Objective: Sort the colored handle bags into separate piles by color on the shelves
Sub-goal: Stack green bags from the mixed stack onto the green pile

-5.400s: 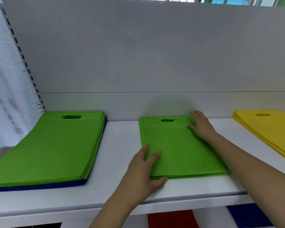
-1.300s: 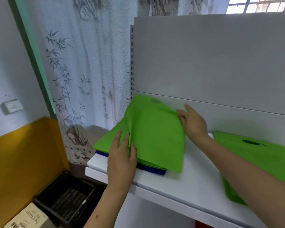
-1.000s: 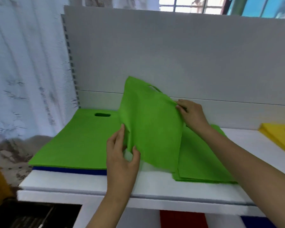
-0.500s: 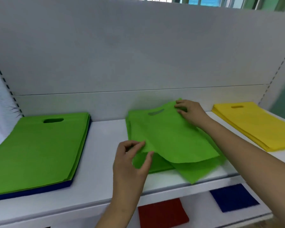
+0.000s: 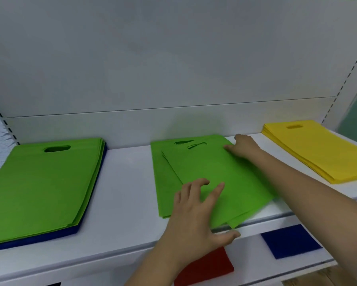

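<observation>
- Now the top green bag (image 5: 218,178) is laid askew on the middle green pile (image 5: 163,182), overhanging the shelf (image 5: 124,182) front edge.
- It is pressed by the left hand (image 5: 194,215), fingers spread.
- Its far corner is touched by the right hand (image 5: 242,146), fingers relaxed.

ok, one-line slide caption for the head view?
Both hands, left hand and right hand, flatten a skewed green bag onto the middle green pile.

A green handle bag (image 5: 221,182) lies flat and askew atop the middle green pile (image 5: 163,182), overhanging the shelf edge.
</observation>
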### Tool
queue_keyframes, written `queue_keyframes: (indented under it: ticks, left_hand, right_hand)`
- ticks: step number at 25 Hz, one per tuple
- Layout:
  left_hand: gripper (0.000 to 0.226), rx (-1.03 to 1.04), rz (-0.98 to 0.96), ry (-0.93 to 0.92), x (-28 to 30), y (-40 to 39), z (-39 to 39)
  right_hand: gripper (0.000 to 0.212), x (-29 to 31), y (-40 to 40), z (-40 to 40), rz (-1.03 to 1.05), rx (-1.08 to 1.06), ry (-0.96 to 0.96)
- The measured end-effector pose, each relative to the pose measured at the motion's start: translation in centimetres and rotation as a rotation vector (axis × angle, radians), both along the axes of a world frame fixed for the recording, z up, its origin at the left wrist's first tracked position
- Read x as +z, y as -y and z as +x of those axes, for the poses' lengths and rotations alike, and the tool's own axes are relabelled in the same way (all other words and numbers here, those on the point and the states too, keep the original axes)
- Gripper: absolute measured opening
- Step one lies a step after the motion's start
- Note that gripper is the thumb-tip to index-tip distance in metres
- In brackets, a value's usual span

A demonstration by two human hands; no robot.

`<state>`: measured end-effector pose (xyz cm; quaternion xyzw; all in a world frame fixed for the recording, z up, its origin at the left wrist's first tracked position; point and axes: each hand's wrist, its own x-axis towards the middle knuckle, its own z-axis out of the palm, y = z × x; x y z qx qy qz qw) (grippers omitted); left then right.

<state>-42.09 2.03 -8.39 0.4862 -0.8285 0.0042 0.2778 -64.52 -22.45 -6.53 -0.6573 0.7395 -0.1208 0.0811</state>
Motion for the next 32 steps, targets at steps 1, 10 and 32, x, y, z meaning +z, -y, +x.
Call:
queue_keyframes:
  ticks: [1, 10, 32]
  left_hand:
    - [0.090, 0.025, 0.029, 0.040, -0.4, 0.2, -0.4]
    - [0.070, 0.158, 0.103, -0.121, -0.3, 0.6, 1.4]
    - [0.090, 0.163, 0.333, -0.293, 3.6, 0.9, 9.5]
  right_hand:
    - [0.059, 0.1, 0.1, 0.2, 0.011, -0.021, 0.049]
    - [0.015, 1.6, 0.6, 2.7, -0.077, -0.109, 0.945]
    - [0.043, 3.5, -1.9, 11.2, -0.198, 0.095, 0.098]
